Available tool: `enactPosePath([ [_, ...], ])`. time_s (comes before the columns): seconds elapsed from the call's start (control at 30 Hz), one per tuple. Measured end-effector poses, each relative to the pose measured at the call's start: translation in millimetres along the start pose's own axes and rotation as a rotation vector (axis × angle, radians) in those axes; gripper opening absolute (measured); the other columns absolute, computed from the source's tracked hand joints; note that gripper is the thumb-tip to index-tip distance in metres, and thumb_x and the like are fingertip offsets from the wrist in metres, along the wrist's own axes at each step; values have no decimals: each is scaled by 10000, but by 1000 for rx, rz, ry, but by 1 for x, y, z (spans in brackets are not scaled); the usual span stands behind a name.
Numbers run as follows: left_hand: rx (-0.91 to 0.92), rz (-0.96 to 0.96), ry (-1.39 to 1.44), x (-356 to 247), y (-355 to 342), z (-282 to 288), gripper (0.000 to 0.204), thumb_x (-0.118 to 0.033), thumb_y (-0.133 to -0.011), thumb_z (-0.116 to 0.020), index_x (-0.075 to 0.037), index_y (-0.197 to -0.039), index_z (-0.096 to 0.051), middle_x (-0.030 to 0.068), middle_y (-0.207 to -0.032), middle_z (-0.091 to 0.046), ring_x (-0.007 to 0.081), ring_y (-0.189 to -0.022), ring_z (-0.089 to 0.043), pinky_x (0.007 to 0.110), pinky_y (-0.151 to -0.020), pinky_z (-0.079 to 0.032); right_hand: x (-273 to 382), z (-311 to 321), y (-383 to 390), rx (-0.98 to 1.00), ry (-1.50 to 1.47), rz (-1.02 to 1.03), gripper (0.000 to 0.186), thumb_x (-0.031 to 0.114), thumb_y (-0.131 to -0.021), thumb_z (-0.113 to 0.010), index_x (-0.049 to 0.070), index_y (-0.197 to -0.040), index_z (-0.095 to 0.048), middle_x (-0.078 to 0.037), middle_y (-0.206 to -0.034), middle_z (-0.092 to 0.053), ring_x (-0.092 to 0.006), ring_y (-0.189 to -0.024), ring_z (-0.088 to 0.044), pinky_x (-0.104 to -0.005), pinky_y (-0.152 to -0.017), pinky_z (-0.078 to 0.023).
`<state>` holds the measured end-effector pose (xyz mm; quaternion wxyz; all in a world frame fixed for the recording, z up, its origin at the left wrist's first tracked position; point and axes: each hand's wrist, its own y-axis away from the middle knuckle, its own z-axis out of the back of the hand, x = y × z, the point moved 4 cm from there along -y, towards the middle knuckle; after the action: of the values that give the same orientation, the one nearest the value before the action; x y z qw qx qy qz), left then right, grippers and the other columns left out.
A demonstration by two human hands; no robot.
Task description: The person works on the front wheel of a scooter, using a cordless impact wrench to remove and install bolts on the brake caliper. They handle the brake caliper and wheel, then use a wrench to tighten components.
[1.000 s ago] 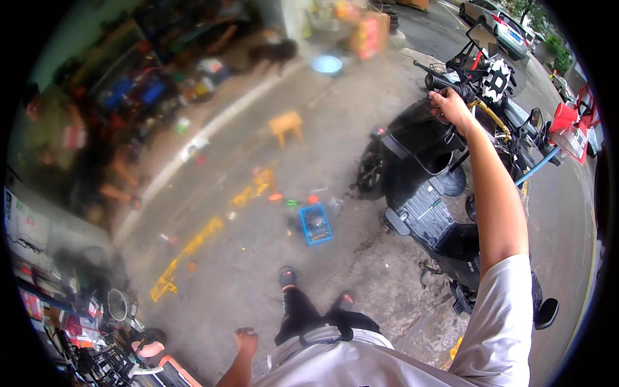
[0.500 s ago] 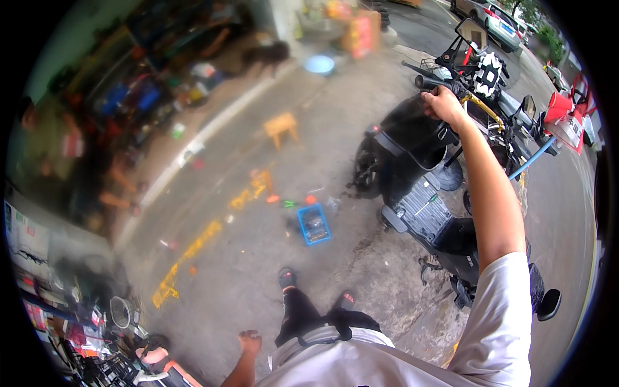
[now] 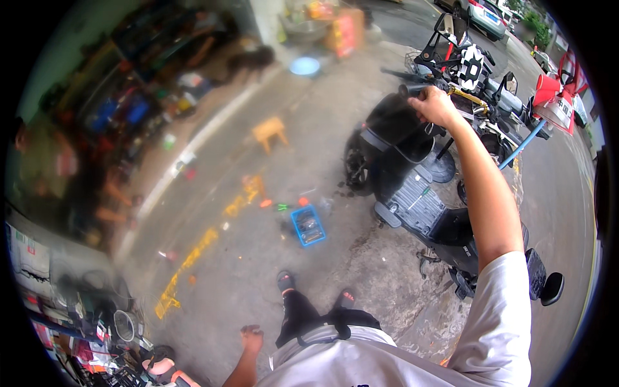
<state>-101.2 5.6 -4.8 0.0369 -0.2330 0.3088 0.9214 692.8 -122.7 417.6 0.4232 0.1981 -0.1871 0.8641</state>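
My right hand (image 3: 433, 106) reaches up at the right, its fingers wrapped round a black handlebar grip (image 3: 408, 92) at the front of a black scooter (image 3: 392, 142). A small slim green tool (image 3: 423, 193) lies on the scooter's grey footboard (image 3: 409, 198). Below the footboard are the seat and rear parts, partly behind my forearm. My left hand (image 3: 251, 337) hangs low beside my left leg with loosely bent fingers apart, holding nothing.
A blue tray of tools (image 3: 308, 226) and a wooden stool (image 3: 269, 134) stand on concrete. Blurred people (image 3: 113, 193) occupy the shop at left. More two-wheelers (image 3: 490, 84), a red sign (image 3: 556, 103) and a car (image 3: 487, 18) are at right; clutter (image 3: 97, 345) fills the lower left.
My right hand, the grip and the scooter's front have shifted a little leftward in the picture. My left hand has stayed low, moving only slightly.
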Motion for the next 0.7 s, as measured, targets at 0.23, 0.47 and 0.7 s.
enactPosePath([
  [0.23,-31,-58,-104,7,-2,-6,297,-188,-776,-696,-107,-1061,-727,230,-1332,-522,315,-1260,-482,388,-1051,-440,-5,2,19,62,26,-2,320,268,-865,-710,-29,-747,-705,-142,-673,-705,-254,-666,-723,-378,-695,-569],
  [0.47,-88,-61,-187,39,-7,-5,318,-195,-727,-697,-122,-1034,-737,186,-1082,-669,356,-1283,-424,406,-1092,-382,-25,0,48,38,-6,67,244,216,-810,-745,-27,-827,-725,-205,-796,-722,-338,-797,-725,-417,-759,-566],
  [0.7,-73,-102,-167,19,-10,-3,298,-202,-742,-677,-100,-1017,-733,183,-1028,-682,356,-1251,-448,410,-1078,-394,-41,-2,114,-53,-79,-89,237,171,-792,-697,-54,-864,-724,-237,-769,-696,-349,-770,-719,-412,-741,-555],
])
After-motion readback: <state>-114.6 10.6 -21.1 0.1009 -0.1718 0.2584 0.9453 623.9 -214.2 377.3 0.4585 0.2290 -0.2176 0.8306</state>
